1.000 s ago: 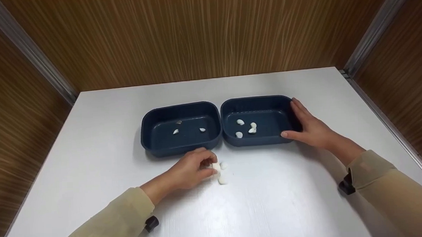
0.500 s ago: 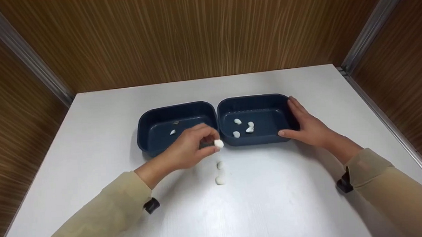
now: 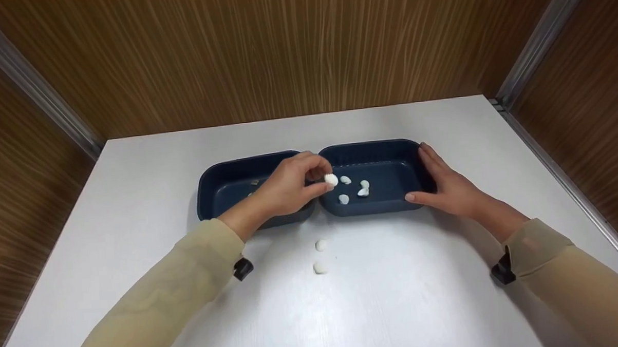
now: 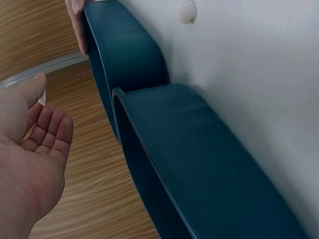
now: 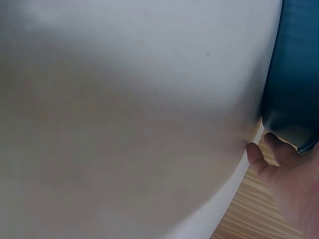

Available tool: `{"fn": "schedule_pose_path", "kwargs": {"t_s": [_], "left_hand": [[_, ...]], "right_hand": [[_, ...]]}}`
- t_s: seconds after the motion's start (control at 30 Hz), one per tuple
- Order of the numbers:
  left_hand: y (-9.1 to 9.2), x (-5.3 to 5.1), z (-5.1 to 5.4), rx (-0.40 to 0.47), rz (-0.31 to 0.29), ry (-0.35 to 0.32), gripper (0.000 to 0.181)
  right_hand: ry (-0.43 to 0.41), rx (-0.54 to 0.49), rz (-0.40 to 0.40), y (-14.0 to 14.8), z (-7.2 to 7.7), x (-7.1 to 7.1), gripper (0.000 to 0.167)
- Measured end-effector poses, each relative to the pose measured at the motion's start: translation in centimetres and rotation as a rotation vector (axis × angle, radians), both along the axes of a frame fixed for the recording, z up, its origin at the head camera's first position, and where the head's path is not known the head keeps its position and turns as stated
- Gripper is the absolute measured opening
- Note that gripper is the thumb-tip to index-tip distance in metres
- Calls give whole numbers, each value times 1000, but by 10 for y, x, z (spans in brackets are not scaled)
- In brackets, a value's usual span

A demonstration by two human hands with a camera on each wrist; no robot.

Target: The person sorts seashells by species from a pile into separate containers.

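My left hand [image 3: 291, 187] pinches a white seashell [image 3: 331, 180] between thumb and fingertips, above where the two bins meet. In the left wrist view only a sliver of this shell [image 4: 43, 98] shows. The dark blue right bin [image 3: 377, 207] has several white shells lying on its left half. My right hand [image 3: 453, 191] rests against that bin's right end, fingers straight along the outside and thumb at the front rim. Beside it stands the matching left bin [image 3: 211, 169], partly hidden by my left hand and arm; a small brownish piece [image 3: 255, 182] shows inside.
Two pale shells lie on the white table in front of the bins, a farther shell [image 3: 321, 245] and a nearer shell [image 3: 320, 268]. Wood-grain panels [image 3: 294, 56] enclose the table at the back and sides.
My left hand has picked a shell off the table, lifted it and carried it forward and right to the bins' adjoining rims. My right hand stays against the right bin.
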State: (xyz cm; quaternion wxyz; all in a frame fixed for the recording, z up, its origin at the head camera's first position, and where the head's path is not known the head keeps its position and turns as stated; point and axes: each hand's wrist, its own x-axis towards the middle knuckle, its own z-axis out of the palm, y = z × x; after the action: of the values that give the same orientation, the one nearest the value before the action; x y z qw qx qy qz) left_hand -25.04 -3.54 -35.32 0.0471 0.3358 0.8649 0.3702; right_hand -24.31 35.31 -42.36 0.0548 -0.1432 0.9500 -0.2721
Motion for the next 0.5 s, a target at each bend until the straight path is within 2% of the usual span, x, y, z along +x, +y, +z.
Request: {"fn": "schedule_pose_path", "kwargs": {"t_s": [0.23,0.5], "left_hand": [[18,-14,-2,-7,15,-34,26],[35,-22,-7,-8,21,-77,26]], "right_hand": [[-4,-10,-6,0,-1,2,113],[0,1,-9,-1,-2,3,113]]}}
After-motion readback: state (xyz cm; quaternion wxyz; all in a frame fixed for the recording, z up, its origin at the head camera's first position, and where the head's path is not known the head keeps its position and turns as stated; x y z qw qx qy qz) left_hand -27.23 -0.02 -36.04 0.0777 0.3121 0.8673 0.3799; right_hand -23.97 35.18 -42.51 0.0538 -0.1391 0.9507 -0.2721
